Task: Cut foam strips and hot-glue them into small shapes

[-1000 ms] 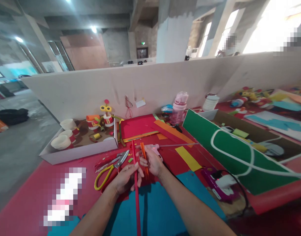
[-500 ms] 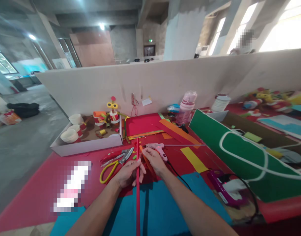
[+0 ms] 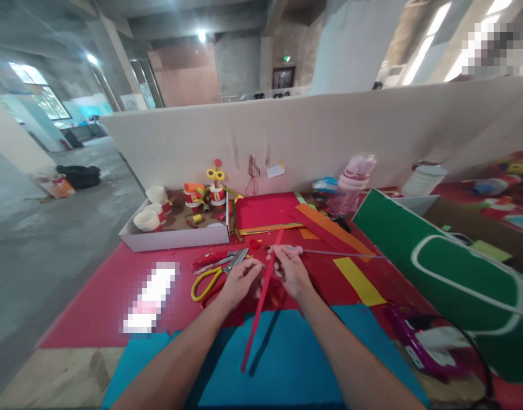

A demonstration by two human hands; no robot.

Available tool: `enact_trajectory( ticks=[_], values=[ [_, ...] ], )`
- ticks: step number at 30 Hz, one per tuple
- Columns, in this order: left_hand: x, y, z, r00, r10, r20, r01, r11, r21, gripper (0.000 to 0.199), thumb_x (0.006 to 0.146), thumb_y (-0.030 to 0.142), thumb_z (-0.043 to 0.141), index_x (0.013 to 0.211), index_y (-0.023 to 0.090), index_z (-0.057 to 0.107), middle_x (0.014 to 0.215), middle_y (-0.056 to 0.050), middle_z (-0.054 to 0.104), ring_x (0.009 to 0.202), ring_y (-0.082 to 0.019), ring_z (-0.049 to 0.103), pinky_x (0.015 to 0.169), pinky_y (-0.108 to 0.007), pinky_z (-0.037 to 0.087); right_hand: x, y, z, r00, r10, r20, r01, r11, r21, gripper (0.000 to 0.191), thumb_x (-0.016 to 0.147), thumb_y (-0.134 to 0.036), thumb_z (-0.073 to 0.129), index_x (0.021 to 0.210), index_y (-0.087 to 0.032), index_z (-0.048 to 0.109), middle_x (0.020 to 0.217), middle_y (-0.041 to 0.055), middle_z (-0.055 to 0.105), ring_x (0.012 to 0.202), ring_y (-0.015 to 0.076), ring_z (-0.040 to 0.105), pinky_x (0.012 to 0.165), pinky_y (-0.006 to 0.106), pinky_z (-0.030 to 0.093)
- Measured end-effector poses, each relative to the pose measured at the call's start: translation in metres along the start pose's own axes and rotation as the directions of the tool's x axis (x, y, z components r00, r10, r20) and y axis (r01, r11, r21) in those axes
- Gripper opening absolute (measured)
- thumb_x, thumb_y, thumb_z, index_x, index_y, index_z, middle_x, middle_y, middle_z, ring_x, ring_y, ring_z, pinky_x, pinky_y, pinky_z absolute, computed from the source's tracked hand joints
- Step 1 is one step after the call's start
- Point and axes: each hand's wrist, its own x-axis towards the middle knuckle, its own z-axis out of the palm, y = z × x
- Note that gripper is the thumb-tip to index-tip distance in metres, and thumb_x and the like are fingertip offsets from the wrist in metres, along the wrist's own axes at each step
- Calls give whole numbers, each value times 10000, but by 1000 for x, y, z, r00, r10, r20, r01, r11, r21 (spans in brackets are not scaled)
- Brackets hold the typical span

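A long narrow red strip [image 3: 258,319] slants over the blue sheet [image 3: 287,353], its upper end between the fingers of my right hand [image 3: 290,272]. Just left of the strip is my left hand [image 3: 243,279], fingers bent together; whether anything is between them is too small to tell. Yellow-handled scissors [image 3: 208,283] lie beside my left wrist. Behind my right hand shows part of a pink glue gun [image 3: 293,249], with a thin stick running to the right. An orange piece under my hands is partly hidden.
A white tray [image 3: 176,239] with paper cups and a cup figure stands at the back left. Red and orange sheets [image 3: 267,210] lie behind my hands. On the right are a yellow strip [image 3: 358,280], a purple power strip [image 3: 419,347] and a green box side [image 3: 415,250].
The red strip has gone from upright to slanted, its lower end now in view. My left hand has come off the strip. The view has shifted left.
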Motion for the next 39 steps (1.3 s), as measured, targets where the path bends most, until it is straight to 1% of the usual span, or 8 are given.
enact_trajectory(
  ticks=[3,7,15,18,22,27,30,39],
  values=[
    [-2,6,-1,972,231,34,-233,947,221,444,810,401,614,1195,183,580,843,-50,654,604,-129,591,593,-259,494,2,0,-2,998,66,-6,-66,995,79,338,633,-457,753,781,-172,646,629,-17,589,442,49,383,367,170,278],
    [-9,13,-2,895,345,282,-443,757,480,305,897,355,480,991,204,727,880,-98,651,814,-182,603,759,-295,480,3,5,-2,990,141,-3,-140,987,79,349,620,-455,758,769,-160,648,607,-18,593,432,46,402,375,169,316],
    [-10,17,-1,816,415,403,-577,543,610,346,904,288,471,1212,260,626,1084,-116,574,1010,-209,562,874,-329,464,7,7,-6,989,138,-58,-135,989,63,305,621,-427,746,724,-159,645,615,-9,613,467,70,467,412,196,340],
    [-12,21,0,801,441,405,-595,514,618,327,909,268,451,1168,278,651,1193,-119,558,1128,-231,524,952,-376,427,6,7,-7,992,121,-44,-120,992,37,295,625,-435,737,697,-167,637,607,-6,608,497,91,495,433,212,355],
    [-13,20,2,829,418,370,-558,636,533,275,897,332,486,984,224,723,1111,-122,638,1056,-228,573,922,-367,440,6,7,-7,993,103,-58,-103,995,4,296,642,-438,729,727,-170,636,623,-7,617,442,66,419,394,203,299],
    [-4,3,-1,981,172,85,-192,891,411,414,877,451,494,684,137,684,609,-51,626,497,-112,523,512,-225,411,6,6,-4,996,-82,-44,79,995,-65,304,651,-444,723,685,-185,568,510,-44,556,395,63,401,398,202,332],
    [3,-6,-6,996,93,-19,-81,942,326,401,866,478,504,726,137,662,529,-11,577,429,-92,474,457,-207,357,6,4,-1,989,-145,-12,143,983,-113,354,690,-508,683,642,-203,508,428,-68,489,366,74,403,390,209,359],
    [7,-12,-9,999,13,50,-28,952,306,429,828,516,539,701,129,675,506,-16,568,449,-94,493,467,-197,377,3,-4,1,994,-104,-9,105,993,57,344,695,-499,689,805,-175,650,711,28,687,434,67,458,412,212,390]
  ],
)
